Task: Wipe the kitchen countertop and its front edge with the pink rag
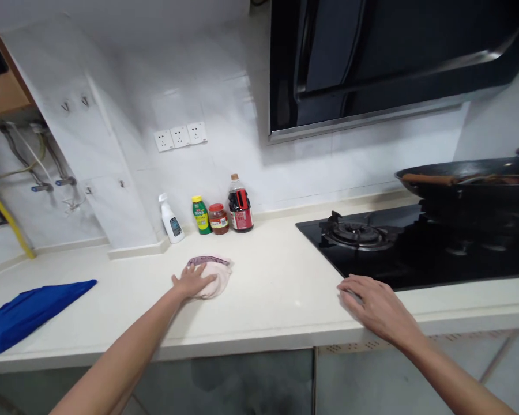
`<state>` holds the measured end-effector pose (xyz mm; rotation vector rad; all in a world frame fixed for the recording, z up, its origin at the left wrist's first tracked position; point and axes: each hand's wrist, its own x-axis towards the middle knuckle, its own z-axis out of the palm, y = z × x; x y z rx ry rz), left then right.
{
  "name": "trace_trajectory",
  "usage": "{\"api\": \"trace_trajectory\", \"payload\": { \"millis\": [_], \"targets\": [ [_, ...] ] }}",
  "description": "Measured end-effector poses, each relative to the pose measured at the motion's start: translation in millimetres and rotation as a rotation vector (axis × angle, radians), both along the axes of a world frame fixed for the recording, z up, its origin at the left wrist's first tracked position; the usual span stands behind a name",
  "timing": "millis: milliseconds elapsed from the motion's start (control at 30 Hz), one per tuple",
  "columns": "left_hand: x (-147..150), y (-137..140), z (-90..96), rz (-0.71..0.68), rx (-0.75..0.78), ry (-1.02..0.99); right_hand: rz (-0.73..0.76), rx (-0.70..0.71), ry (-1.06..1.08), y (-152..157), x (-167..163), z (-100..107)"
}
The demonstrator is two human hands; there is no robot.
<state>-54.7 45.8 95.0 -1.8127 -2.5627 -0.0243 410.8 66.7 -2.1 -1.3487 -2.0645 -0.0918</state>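
A pale pink cloth (pixel 218 278) with a dark patterned band lies on the white countertop (pixel 268 288). My left hand (pixel 191 282) presses down on it, fingers spread over its left part. Near the front left corner of the black gas cooktop (pixel 419 271), my right hand (pixel 374 305) rests on the counter with its fingers curled together. A small greyish patch shows between its thumb and fingers, too unclear to name.
By the wall stand a white spray bottle (pixel 172 222), a green bottle (pixel 201 216), a red-lidded jar (pixel 218 220) and a dark sauce bottle (pixel 241 210). A blue cloth (pixel 34 311) lies left. A wok (pixel 480 178) sits right, below the range hood (pixel 372 69).
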Motion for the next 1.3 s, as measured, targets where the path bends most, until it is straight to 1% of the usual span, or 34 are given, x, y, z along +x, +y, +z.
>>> {"api": "trace_trajectory", "payload": {
  "millis": [67, 133, 200, 233, 300, 367, 400, 467, 500, 567, 633, 667, 700, 733, 767, 833, 900, 933, 1000, 1067, 1100, 1167, 1233, 1300],
  "targets": [
    [-2, 12, 2.6, 0.018, -0.004, -0.027, 0.001, 0.004, -0.004, 0, 0, 2],
    [6, 20, 3.1, 0.000, 0.003, -0.048, 0.003, 0.002, -0.016, -1, -1, 4],
    [27, 26, 0.5, -0.061, 0.004, -0.065, -0.013, 0.003, -0.013, 0, -1, 4],
    [42, 27, -1.9, -0.107, 0.000, -0.074, -0.027, 0.008, -0.001, 1, -1, 3],
    [83, 27, -8.5, -0.220, -0.015, -0.096, -0.045, 0.030, 0.036, 3, 1, 0],
    [133, 23, -17.0, -0.358, -0.033, -0.129, -0.049, 0.057, 0.094, 7, 3, -4],
    [161, 19, -21.6, -0.440, -0.045, -0.151, -0.050, 0.070, 0.136, 10, 4, -6],
    [216, 6, -30.5, -0.678, -0.097, -0.219, -0.060, 0.081, 0.252, 15, 7, -7],
    [241, -1, -34.3, -0.762, -0.109, -0.245, -0.067, 0.067, 0.318, 17, 9, -7],
    [281, -16, -39.7, -0.896, -0.089, -0.280, -0.054, -0.028, 0.420, 22, 15, -3],
    [304, -28, -42.2, -0.959, -0.049, -0.293, -0.009, -0.179, 0.452, 27, 23, 1],
    [309, -31, -42.8, -0.971, -0.037, -0.293, 0.022, -0.243, 0.445, 28, 27, 4],
    [311, -32, -43.3, -0.973, -0.033, -0.288, 0.049, -0.279, 0.422, 29, 32, 6],
    [312, -32, -44.0, -0.971, -0.034, -0.279, 0.055, -0.280, 0.385, 29, 36, 9],
    [314, -29, -45.1, -0.969, -0.036, -0.263, 0.030, -0.251, 0.337, 28, 39, 11],
    [321, -21, -49.0, -0.948, -0.039, -0.209, -0.069, -0.146, 0.232, 25, 43, 16],
    [337, -11, -54.4, -0.901, -0.048, -0.143, -0.130, -0.052, 0.181, 20, 41, 21],
    [345, -6, -57.1, -0.881, -0.059, -0.113, -0.114, -0.031, 0.190, 18, 40, 23],
    [359, 0, -61.7, -0.855, -0.047, -0.090, -0.031, -0.036, 0.240, 17, 40, 25],
    [363, 1, -65.4, -0.842, 0.022, -0.128, 0.000, -0.083, 0.277, 21, 46, 23],
    [362, 0, -67.0, -0.835, 0.066, -0.160, -0.020, -0.112, 0.290, 25, 52, 19],
    [357, -3, -70.1, -0.827, 0.140, -0.220, -0.111, -0.162, 0.296, 36, 66, 9],
    [352, -7, -72.8, -0.827, 0.139, -0.243, -0.211, -0.196, 0.260, 49, 80, -2],
    [348, -14, -74.6, -0.835, 0.117, -0.235, -0.259, -0.222, 0.204, 58, 89, -10]
  ]
}}
